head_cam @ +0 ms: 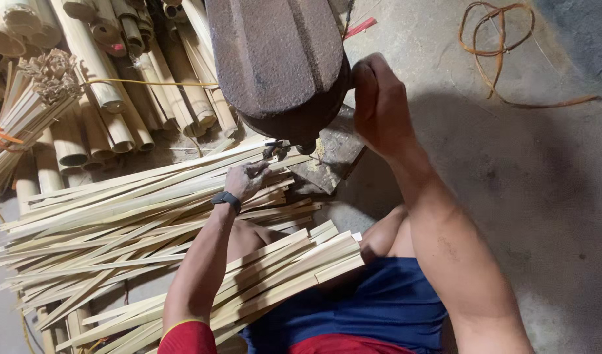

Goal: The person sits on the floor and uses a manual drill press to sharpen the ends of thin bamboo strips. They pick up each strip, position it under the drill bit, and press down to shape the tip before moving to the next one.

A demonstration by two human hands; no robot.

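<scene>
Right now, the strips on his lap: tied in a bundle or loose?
Loose. The lap strips lie side by side with uneven ends and no band visible; only the far bundle shows an orange tie.

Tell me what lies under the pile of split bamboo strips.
The pile of split bamboo strips rests partly on round bamboo poles and grey floor. Nearer strips lie across the person's lap. What lies beneath the pile's middle is covered.

Behind us we log round bamboo poles (117,98) stacked with cut ends showing, and a tied bundle of thin strips (32,105) at far left (bound with an orange band (2,137)). On the concrete floor (543,196) we note a loose coil of tan cord (497,46).
</scene>
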